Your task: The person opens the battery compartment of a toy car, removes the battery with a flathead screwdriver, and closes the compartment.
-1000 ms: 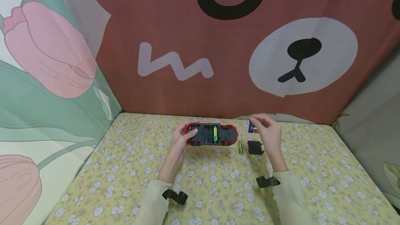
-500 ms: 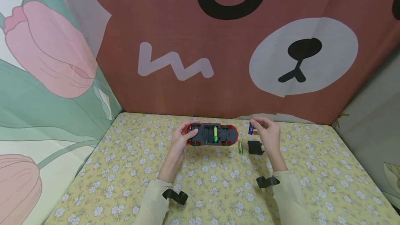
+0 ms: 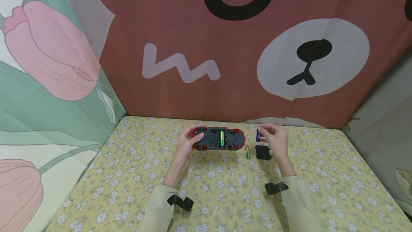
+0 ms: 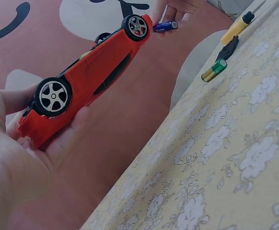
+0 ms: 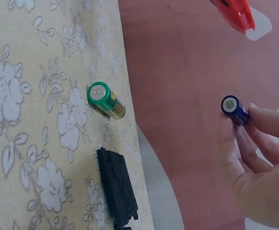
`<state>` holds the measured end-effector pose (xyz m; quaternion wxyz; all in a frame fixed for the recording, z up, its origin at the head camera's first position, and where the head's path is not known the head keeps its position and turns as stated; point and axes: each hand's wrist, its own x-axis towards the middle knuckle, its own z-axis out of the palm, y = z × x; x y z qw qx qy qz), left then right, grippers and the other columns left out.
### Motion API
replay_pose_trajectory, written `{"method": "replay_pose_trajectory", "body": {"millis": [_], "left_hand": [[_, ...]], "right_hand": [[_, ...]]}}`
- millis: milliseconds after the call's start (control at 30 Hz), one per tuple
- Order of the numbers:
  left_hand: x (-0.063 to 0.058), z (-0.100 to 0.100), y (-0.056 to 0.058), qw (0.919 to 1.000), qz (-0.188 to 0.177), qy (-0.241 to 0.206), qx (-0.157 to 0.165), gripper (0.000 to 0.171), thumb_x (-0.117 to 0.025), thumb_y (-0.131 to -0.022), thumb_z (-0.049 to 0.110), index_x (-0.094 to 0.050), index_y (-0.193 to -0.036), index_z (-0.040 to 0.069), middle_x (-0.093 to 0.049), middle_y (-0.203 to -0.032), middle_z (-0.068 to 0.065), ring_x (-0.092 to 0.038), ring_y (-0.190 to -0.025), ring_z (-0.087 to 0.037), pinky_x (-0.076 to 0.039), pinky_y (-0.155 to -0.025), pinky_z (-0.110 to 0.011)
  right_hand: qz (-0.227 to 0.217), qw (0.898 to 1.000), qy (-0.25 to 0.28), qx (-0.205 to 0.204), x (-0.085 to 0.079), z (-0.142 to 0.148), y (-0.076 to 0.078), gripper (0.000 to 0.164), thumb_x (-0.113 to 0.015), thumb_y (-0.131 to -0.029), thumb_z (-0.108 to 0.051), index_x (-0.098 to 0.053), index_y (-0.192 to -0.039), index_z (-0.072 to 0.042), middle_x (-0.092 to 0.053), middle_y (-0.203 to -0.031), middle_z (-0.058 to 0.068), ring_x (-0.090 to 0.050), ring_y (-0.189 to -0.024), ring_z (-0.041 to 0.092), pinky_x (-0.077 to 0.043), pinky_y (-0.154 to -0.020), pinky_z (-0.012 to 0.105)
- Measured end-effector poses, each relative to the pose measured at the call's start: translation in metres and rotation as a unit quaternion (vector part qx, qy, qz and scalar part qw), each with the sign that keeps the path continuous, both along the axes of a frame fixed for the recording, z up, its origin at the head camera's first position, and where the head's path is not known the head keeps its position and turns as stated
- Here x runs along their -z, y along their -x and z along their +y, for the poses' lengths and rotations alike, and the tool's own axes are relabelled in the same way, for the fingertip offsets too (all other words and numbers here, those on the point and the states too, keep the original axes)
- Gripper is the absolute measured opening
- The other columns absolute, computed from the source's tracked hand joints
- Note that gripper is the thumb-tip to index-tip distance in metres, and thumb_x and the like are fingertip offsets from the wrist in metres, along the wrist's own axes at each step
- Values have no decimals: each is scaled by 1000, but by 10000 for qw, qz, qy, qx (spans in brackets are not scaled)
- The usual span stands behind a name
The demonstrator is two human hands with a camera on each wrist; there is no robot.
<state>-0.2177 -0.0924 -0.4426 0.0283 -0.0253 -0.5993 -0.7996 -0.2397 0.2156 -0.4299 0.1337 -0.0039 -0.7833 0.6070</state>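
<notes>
My left hand [image 3: 188, 141] grips the rear or front end of a red toy car [image 4: 94, 72], thumb across its black underside. The car is turned belly toward the head camera, raised above the table. In its uncovered battery compartment [image 3: 213, 138] lies one green battery [image 3: 222, 138]. To the right, my right hand [image 3: 275, 139] pinches a blue battery [image 5: 235, 110] between thumb and fingers, held in the air apart from the car. Below it on the cloth rest a black battery cover [image 3: 263, 152] and a second green battery [image 5: 106, 99].
A screwdriver with a yellow handle [image 4: 234, 29] lies beyond the cover, mostly hidden behind my right hand in the head view. The table bears a yellow flowered cloth [image 3: 212, 192]. A brown curtain [image 3: 180, 99] with a cartoon bear hangs along the far edge.
My right hand has come slightly down and nearer with the blue battery, closer to the black cover. My left hand and the car have stayed nearly still.
</notes>
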Motion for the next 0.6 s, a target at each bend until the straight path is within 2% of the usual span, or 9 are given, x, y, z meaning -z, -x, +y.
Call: {"method": "replay_pose_trajectory", "body": {"millis": [200,400,600], "left_hand": [[0,0,0,10000,-35,-73,-51,32,-72,-93,3,-70,-124,7,-69,-127,-8,-64,-110,-21,-57,-83,-29],[0,-1,-1,10000,-39,-65,-43,33,-71,-93,3,-69,-126,5,-69,-126,-7,-64,-109,-21,-57,-82,-29],[-1,-1,0,9999,-29,-114,-33,30,-71,-94,3,-71,-122,11,-66,-134,-15,-63,-112,-21,-56,-84,-29]], "right_hand": [[-138,9998,-69,-101,4,1,1,29,-71,-100,-13,-71,-118,10,-75,-103,15,-68,-77,2,-62,-70,31],[-255,9994,-107,-210,8,1,2,30,-72,-100,-13,-71,-117,10,-74,-104,16,-68,-78,2,-61,-69,30],[-580,9978,-292,-165,12,4,5,30,-70,-101,-14,-70,-119,9,-73,-106,16,-66,-78,1,-60,-68,25]]}}
